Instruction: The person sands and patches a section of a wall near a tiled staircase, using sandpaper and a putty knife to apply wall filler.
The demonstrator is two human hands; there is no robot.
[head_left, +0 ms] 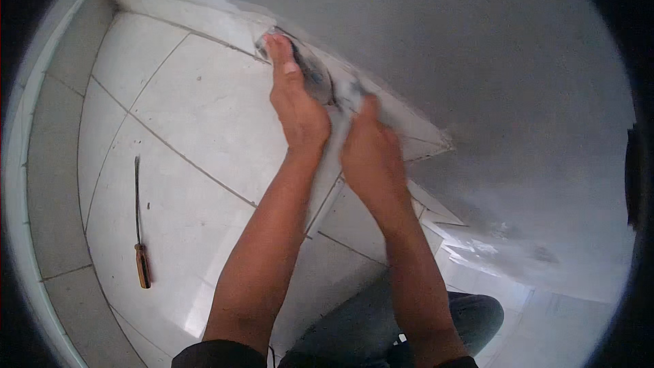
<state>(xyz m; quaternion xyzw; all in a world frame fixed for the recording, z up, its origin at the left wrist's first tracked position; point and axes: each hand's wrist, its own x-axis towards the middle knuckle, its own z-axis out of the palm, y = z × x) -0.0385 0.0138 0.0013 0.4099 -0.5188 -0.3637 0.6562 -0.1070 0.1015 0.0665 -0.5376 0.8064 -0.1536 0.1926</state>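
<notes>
At the tiled skirting along the grey wall, my left hand (293,102) holds a dark grey, oblong object (313,75) lying against the skirting (191,17); its kind is hard to make out. Just right of it, my right hand (371,153) is closed around a pale grey tool (349,92), blurred and partly hidden by the fingers, with its end at the skirting beside the dark object. A long screwdriver (142,259) with an orange and black handle lies on the white floor tiles (197,123) to the left of my forearms.
The grey wall (490,61) rises along the right, with an edge near the skirting's right end. A low tiled ledge (58,163) runs along the far left. My bent leg in dark trousers (477,317) is on the floor at the lower right.
</notes>
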